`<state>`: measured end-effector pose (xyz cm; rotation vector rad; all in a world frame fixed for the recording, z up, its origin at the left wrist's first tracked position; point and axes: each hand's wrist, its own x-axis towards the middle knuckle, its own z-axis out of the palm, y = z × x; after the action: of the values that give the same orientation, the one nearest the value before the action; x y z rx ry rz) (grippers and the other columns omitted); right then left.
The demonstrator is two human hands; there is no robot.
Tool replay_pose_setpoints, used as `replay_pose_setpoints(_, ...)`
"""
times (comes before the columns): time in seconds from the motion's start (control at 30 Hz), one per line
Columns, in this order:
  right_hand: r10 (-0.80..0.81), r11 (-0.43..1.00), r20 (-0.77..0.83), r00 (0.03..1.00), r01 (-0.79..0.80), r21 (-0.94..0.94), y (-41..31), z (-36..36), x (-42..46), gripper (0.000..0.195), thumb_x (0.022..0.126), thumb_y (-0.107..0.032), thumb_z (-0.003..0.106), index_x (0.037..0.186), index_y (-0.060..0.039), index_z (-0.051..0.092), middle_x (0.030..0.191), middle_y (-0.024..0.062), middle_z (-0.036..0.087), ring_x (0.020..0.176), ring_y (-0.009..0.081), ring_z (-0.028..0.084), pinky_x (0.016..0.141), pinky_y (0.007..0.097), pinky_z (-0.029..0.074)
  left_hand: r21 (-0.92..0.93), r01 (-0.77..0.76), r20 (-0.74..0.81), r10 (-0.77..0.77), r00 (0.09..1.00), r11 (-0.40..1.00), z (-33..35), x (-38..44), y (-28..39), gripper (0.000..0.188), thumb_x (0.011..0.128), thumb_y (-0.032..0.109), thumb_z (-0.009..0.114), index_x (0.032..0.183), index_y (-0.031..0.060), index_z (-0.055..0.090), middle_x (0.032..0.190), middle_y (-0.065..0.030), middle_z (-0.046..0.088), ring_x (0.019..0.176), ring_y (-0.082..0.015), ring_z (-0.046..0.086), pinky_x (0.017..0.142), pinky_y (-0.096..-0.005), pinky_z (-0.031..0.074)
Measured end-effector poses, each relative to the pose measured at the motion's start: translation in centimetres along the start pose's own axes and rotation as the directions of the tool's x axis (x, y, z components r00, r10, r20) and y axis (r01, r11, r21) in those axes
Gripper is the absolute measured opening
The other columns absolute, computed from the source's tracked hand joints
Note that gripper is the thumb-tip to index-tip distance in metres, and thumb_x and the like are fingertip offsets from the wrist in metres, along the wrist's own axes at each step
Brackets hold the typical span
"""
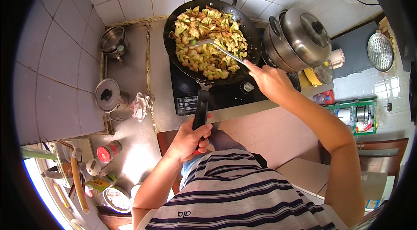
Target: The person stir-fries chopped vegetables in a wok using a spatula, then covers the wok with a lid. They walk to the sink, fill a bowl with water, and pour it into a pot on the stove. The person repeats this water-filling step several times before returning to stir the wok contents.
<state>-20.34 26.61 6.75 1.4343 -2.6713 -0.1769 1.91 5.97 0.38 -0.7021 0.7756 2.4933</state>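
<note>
A large dark wok (251, 41) sits on the black gas cooktop (224, 96), full of cauliflower florets (195, 57) mixed with browned pieces. My left hand (190, 138) is closed around the wok's black handle (202, 106), below the pan. From the right, my right hand (268, 78) grips the end of a metal spatula (228, 54). The spatula's blade lies among the florets near the middle of the wok, partly covered by food. A small round green piece (194, 42) shows beside the blade.
Close to the wok's right stands a lidded steel steamer pot (303, 41). At left are a steel bowl (112, 39), a lidded pot (107, 95), crumpled paper (141, 106) and a red-lidded jar (106, 153). Tiled walls (169, 1) border the counter; a yellow-handled container (314, 76) sits right.
</note>
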Motion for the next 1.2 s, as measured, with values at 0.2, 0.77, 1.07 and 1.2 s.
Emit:
replay_pose_setpoints(0.2,0.033,0.996,0.072,0.997,-0.026,-0.083,3.6,-6.5,-1.5,0.035,0.092,-0.025,0.063,0.126,-0.0179,0.065,0.067,0.0151,0.060,0.054,0.0324,0.060,0.050,0.0430,0.049,0.001,-0.013,0.009,0.013,1.000,1.000,0.3,-0.2,0.1,0.041,0.094,0.009,0.060,0.132,0.0059,0.044,0.075,-0.0016,0.046,0.053,-0.0092,0.041,0.046,-0.0246,0.034)
replay_pose_setpoints(0.77,0.049,0.995,-0.147,0.988,-0.036,0.093,2.3,-1.5,2.2,0.040,0.093,-0.025,0.062,0.133,-0.0215,0.059,0.064,0.0144,0.057,0.048,0.0326,0.056,0.046,0.0438,0.048,0.020,-0.056,0.008,0.056,0.998,0.998,0.1,0.1,-0.4,0.040,0.096,0.011,0.059,0.133,0.0068,0.046,0.076,-0.0011,0.045,0.054,-0.0082,0.038,0.044,-0.0222,0.030)
replay_pose_setpoints(1.07,0.232,0.954,-0.063,0.971,-0.215,0.207,0.3,0.2,1.2,0.035,0.094,-0.018,0.061,0.129,-0.0134,0.062,0.072,0.0210,0.063,0.060,0.0362,0.062,0.057,0.0449,0.050,-0.017,-0.053,0.019,0.054,0.998,0.998,-0.1,0.2,-0.6,0.044,0.094,0.018,0.066,0.132,0.0077,0.047,0.076,-0.0011,0.046,0.055,-0.0089,0.042,0.047,-0.0244,0.036)
replay_pose_setpoints(1.2,0.243,0.927,-0.137,0.960,-0.188,0.325,1.4,-2.5,-1.0,0.034,0.093,-0.016,0.062,0.126,-0.0085,0.063,0.069,0.0220,0.060,0.059,0.0373,0.059,0.056,0.0445,0.047,0.041,-0.089,0.040,0.088,0.995,0.995,-0.3,0.3,-0.8,0.045,0.095,0.023,0.066,0.131,0.0064,0.046,0.080,-0.0037,0.052,0.060,-0.0122,0.053,0.052,-0.0290,0.049)
